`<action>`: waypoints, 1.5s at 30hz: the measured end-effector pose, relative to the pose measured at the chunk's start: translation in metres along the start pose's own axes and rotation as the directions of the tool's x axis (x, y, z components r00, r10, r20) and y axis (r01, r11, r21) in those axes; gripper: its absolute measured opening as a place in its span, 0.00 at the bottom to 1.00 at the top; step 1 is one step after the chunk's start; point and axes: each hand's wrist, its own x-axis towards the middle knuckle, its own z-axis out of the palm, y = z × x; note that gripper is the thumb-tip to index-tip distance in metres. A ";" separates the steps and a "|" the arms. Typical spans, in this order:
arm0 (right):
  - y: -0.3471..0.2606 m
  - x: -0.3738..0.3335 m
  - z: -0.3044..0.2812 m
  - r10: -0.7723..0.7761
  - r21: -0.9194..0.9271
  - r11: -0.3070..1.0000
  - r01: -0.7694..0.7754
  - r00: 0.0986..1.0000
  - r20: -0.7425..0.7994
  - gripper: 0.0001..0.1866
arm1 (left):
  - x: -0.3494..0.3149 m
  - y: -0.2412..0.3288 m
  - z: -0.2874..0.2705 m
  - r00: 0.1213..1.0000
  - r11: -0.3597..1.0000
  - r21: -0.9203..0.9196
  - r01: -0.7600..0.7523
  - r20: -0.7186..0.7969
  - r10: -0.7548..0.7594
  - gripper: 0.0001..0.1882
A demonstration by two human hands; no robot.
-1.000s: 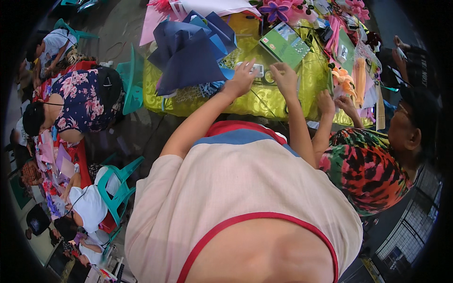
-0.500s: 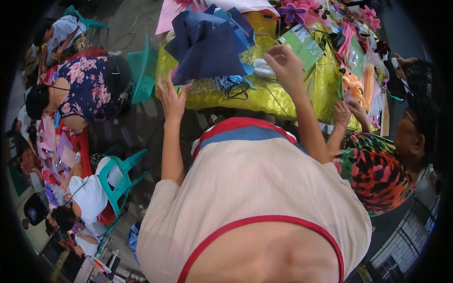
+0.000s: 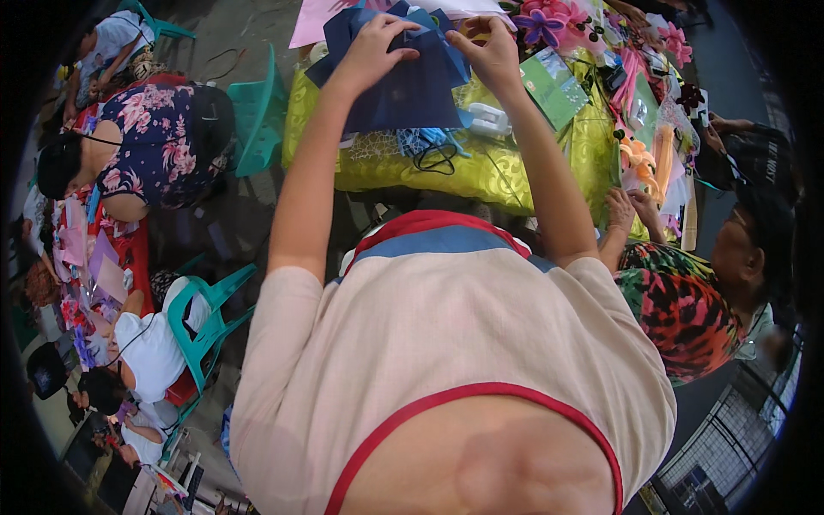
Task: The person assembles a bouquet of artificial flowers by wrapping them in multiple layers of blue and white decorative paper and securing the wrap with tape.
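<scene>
Dark blue wrapping paper (image 3: 403,101), folded into a flared bundle, stands on the yellow-covered table in front of me. My left hand (image 3: 371,56) is over its upper left part, with the thumb and bent fingers apart. At the bundle's upper right edge, my right hand (image 3: 491,56) has its thumb and fingertips closed on the paper. Whatever is inside the bundle is mostly hidden by the paper and my hands. Below it lie a piece of pale netting (image 3: 371,146) and light blue strips (image 3: 421,140) with a thin black cord (image 3: 436,161).
A white plastic case (image 3: 489,120) and a green packet (image 3: 551,90) lie to the right on the yellow cloth (image 3: 498,176). Pink and purple craft flowers (image 3: 541,27) are piled farther back. A person in a floral top (image 3: 687,309) handles an orange flower (image 3: 638,159). Green chairs (image 3: 257,116) stand left.
Both hands have moved up and inward: the left from the bundle's lower left to its top, the right from beside it to its upper right edge. The bundle has shifted slightly.
</scene>
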 end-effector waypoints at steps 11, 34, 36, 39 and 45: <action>-0.015 -0.009 -0.001 0.079 0.056 0.995 -0.084 0.992 0.096 0.12 | 0.053 -0.016 -0.019 0.848 0.996 -0.090 -0.002 0.528 0.049 0.15; -0.028 -0.016 0.024 -0.026 -0.406 0.909 0.091 0.986 0.162 0.09 | 0.063 -0.032 -0.005 0.775 0.983 -0.183 -0.008 0.620 0.122 0.11; -0.029 -0.019 0.028 -0.054 -0.450 0.886 0.109 0.990 0.133 0.08 | 0.064 -0.030 -0.002 0.760 0.974 -0.223 0.047 0.641 0.110 0.11; -0.033 -0.022 0.030 -0.094 -0.470 0.873 0.131 0.990 0.102 0.08 | 0.066 -0.034 -0.001 0.727 0.984 -0.165 0.066 0.683 0.066 0.10; -0.039 -0.023 0.006 0.025 -0.196 0.980 -0.027 1.000 -0.014 0.18 | 0.063 -0.025 -0.011 0.715 0.999 -0.044 0.032 0.699 0.008 0.12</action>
